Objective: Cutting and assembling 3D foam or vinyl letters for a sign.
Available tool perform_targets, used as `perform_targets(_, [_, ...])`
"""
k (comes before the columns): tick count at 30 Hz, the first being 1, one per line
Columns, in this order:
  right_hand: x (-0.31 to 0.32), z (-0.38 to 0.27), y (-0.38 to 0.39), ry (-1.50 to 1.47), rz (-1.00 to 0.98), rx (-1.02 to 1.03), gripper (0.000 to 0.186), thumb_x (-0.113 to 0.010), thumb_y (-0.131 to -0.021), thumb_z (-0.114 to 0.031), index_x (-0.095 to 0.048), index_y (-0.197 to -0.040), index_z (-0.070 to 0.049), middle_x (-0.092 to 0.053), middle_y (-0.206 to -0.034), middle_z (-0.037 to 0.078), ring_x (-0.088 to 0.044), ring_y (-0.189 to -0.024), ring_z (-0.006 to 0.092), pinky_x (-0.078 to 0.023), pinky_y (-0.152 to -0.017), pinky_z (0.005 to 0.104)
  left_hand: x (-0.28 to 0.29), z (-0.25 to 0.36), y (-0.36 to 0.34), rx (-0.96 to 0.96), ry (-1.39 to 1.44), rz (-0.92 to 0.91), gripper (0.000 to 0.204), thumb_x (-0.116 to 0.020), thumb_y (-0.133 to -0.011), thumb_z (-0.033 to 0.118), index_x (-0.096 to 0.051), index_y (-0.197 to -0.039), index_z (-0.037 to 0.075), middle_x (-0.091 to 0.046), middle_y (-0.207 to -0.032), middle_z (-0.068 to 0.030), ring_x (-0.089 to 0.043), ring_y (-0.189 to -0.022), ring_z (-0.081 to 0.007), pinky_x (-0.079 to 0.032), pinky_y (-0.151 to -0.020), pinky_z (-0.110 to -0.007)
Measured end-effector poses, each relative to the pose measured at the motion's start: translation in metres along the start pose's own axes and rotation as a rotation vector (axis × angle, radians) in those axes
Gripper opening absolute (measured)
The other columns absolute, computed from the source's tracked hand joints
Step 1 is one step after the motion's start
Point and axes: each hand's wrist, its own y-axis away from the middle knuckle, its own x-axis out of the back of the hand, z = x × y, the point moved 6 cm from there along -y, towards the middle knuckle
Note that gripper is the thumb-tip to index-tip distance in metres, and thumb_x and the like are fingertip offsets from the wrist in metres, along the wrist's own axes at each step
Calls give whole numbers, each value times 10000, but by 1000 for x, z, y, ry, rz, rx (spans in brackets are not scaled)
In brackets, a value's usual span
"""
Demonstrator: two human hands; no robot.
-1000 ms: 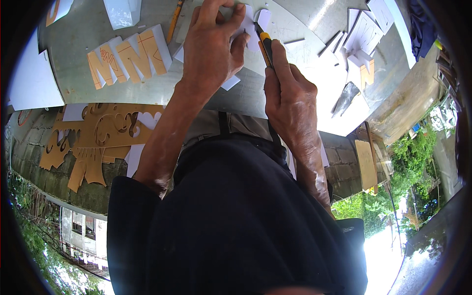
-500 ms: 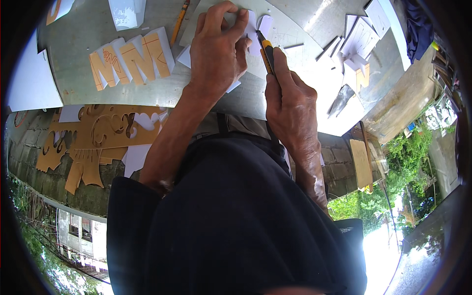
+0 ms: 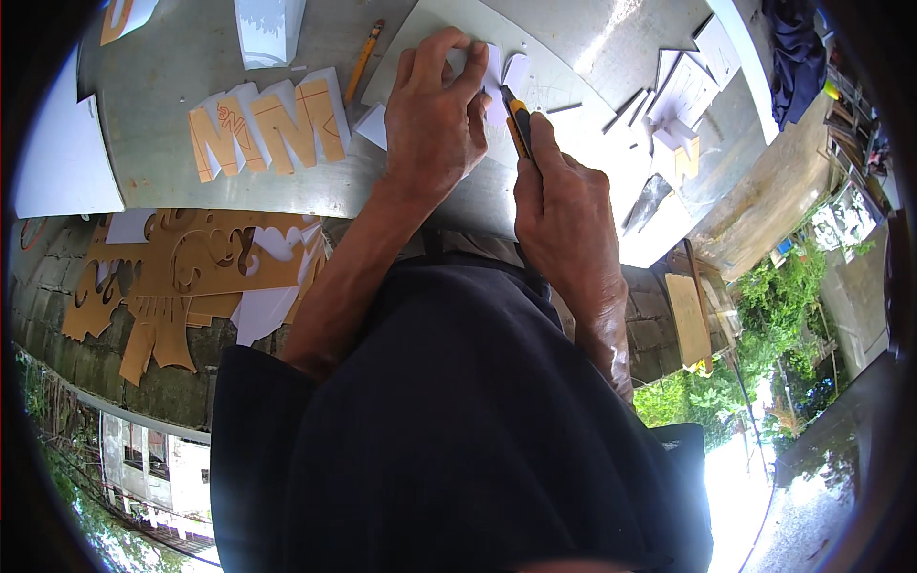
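Note:
My left hand (image 3: 435, 119) is closed, its bent fingers and thumb gripping a small white board piece (image 3: 494, 74) from its left side. The piece lies on a pale grey sheet (image 3: 420, 43) on the metal table. In my closed right hand (image 3: 571, 205) is a yellow and black utility knife (image 3: 520, 126). Its blade tip points away from me and meets the white piece at the foot of a rounded strip (image 3: 516, 72). My left fingers are just left of the blade. Part of the piece is hidden under my left hand.
Cut-out letters with brown faces (image 3: 272, 129) and a pencil (image 3: 365, 62) lie to the left on the table (image 3: 315, 191). White offcuts (image 3: 683, 91) are heaped at the right, near dark cloth (image 3: 798, 62). Below the table's left edge are brown cut boards (image 3: 215, 263).
The whole view has shifted, so the table things sit slightly lower and mostly further right. Both hands keep their grips. The knife tip has moved very little against the white piece.

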Motion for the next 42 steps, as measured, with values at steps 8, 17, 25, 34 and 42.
perform_targets(8, [6,-9,-10,93,-143,-112,399,-535,-973,-113,-547,-1346,29,-662,-752,284,-670,-667,444,-508,-706,507,2,-1,-1,21,-19,8,517,-825,-661,-27,-729,-1164,51,-548,-1223,-29,-533,-911,-227,-516,-789,-355])
perform_targets(17, [-8,22,14,-224,120,-95,469,-574,-975,-66,-477,-1419,50,-701,-833,268,-738,-755,393,-558,-660,444,0,-6,0,15,44,-15,516,-844,-666,2,-730,-1166,61,-564,-1201,-32,-560,-924,-218,-522,-810,-362])
perform_targets(25, [-31,42,22,-207,242,-5,477,-554,-1007,-81,-452,-1460,29,-713,-919,251,-746,-774,310,-562,-653,411,2,2,1,-19,-54,74,556,-860,-693,122,-716,-1230,116,-575,-1199,-39,-567,-948,-241,-521,-818,-378])
perform_targets(34, [-51,73,29,-458,330,-26,469,-479,-1080,-227,-437,-1475,21,-622,-720,87,-618,-592,133,-516,-569,320,-7,8,10,-112,-90,28,563,-807,-717,103,-684,-1266,89,-641,-1090,-59,-606,-1023,-283,-521,-854,-430])
perform_targets(42, [-44,73,30,-557,310,-1,447,-481,-1080,-212,-460,-1447,44,-636,-807,96,-614,-591,128,-512,-551,304,-1,0,-3,94,219,-79,521,-835,-763,253,-694,-1221,48,-728,-1082,-117,-677,-979,-283,-538,-849,-400])
